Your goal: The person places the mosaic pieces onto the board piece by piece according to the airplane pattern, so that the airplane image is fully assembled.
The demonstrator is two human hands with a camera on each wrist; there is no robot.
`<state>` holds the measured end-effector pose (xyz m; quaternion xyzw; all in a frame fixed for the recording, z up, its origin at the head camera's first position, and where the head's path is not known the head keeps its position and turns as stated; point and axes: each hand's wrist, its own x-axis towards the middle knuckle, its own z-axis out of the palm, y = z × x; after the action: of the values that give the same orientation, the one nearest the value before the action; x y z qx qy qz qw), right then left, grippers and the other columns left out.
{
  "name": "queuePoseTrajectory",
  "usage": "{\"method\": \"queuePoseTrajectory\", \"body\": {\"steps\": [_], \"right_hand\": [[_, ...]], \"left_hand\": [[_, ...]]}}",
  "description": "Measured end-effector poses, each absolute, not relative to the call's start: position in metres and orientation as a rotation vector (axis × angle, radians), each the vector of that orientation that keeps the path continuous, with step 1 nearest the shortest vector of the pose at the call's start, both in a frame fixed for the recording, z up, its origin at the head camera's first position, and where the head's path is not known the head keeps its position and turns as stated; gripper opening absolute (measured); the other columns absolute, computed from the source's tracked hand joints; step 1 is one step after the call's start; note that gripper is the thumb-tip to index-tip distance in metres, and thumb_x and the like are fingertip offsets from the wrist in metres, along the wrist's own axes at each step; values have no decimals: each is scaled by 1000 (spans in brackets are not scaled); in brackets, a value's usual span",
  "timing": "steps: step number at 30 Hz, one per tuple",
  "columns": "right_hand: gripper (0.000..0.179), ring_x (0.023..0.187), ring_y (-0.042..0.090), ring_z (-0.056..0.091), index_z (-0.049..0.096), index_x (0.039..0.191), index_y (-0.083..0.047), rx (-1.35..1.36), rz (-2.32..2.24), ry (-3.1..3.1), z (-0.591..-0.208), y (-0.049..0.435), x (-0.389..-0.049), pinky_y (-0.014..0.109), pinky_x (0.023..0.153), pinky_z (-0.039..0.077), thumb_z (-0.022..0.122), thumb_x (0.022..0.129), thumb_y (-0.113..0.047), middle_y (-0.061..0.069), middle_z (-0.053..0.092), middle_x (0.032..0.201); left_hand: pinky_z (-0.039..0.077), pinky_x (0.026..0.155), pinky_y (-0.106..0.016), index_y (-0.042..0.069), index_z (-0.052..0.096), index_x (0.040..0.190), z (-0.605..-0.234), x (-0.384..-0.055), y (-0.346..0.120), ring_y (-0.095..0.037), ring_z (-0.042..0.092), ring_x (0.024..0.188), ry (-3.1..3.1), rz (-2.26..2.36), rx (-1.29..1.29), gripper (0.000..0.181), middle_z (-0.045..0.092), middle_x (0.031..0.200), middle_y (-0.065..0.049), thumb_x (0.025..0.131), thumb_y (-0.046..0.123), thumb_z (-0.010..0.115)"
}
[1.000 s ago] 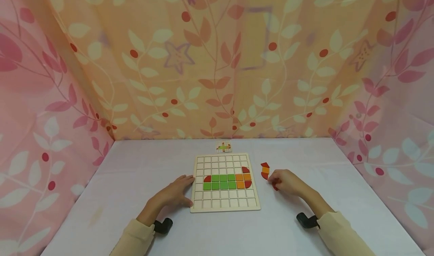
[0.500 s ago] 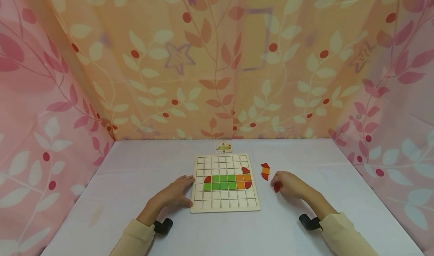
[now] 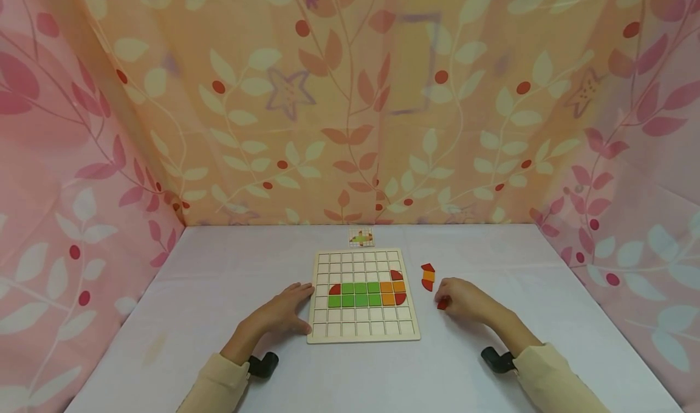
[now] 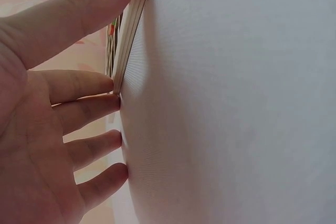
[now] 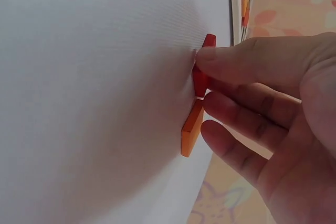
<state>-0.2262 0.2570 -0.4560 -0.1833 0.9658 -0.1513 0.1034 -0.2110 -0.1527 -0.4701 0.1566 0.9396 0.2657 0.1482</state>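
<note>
In the head view my left hand (image 3: 280,310) rests at the left edge of a pale wooden grid board (image 3: 363,331), its fingers extended. The left wrist view puts the thumb and fingertips right at the board's edge (image 4: 131,35). My right hand (image 3: 462,297), right of the board, pinches a small red tile (image 3: 442,303) between thumb and fingers, close over the white cloth. The thumb covers the middle of that red tile (image 5: 201,81) in the right wrist view. An orange tile (image 5: 192,128) shows just below it there.
Green tiles (image 3: 361,299), orange tiles (image 3: 387,293) and red rounded tiles (image 3: 396,275) lie on the board. Beyond it is a small pattern card (image 3: 361,237). Loose red and orange tiles (image 3: 428,276) stand between board and right hand. Patterned curtains enclose the table.
My right hand has shifted slightly right and towards me, away from the loose tiles. The red tile in its fingers shows at a different angle. My left hand keeps its place.
</note>
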Motion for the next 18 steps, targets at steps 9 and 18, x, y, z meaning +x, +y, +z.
{"method": "queuePoseTrajectory", "body": {"steps": [9, 18], "right_hand": [[20, 80, 13, 52, 77, 91, -11, -514, -343, 2856, -455, 250, -224, 34, 80, 56, 69, 82, 5, -6, 59, 84], [18, 80, 13, 53, 77, 91, -11, -507, -322, 2895, -458, 250, -223, 33, 79, 56, 71, 81, 2, -5, 59, 84]], "left_hand": [[26, 116, -58, 1, 43, 145, -471, -212, -153, -38, 25, 147, 2706, 756, 461, 88, 40, 154, -12, 71, 20, 86], [25, 116, -57, 1, 44, 144, -471, -211, -154, -38, 25, 147, 2708, 762, 463, 88, 40, 154, -13, 70, 19, 87]]}}
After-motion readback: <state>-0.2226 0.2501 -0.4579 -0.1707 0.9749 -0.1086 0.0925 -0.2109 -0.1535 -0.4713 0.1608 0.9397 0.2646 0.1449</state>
